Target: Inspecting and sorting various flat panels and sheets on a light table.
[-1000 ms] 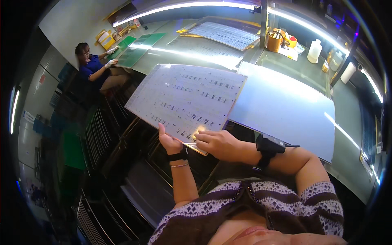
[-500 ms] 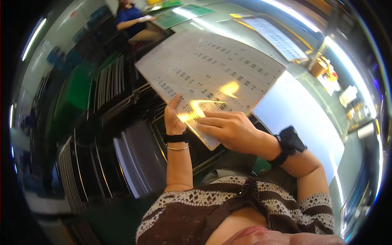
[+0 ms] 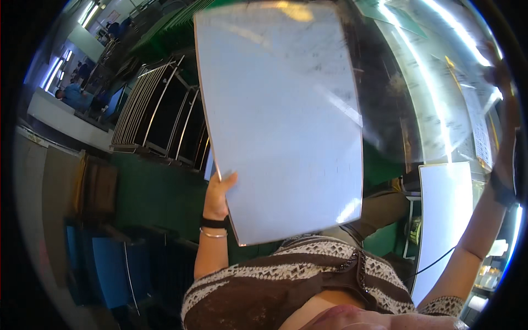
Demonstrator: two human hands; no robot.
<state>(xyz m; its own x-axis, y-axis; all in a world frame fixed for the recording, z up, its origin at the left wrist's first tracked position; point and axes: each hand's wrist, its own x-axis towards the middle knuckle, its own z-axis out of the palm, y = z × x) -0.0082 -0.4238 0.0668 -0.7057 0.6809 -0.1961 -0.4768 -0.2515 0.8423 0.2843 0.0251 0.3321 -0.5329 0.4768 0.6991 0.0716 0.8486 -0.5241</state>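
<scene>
Since the earlier frame, the right hand (image 3: 500, 77) has left the white panel (image 3: 280, 137) for the dim edge of view, where I cannot tell its grasp. Before the torso, the left hand (image 3: 218, 195) alone clamps the panel's lower left edge, probably sparing its thin, glossy face; beyond, a smooth rectangular sheet (image 3: 444, 214) lies along the tabletop's (image 3: 457, 143) near edge

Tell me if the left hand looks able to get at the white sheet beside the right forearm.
Probably not as things stand: the left hand holds the large pale panel, which comes between it and the white sheet in this view.
</scene>
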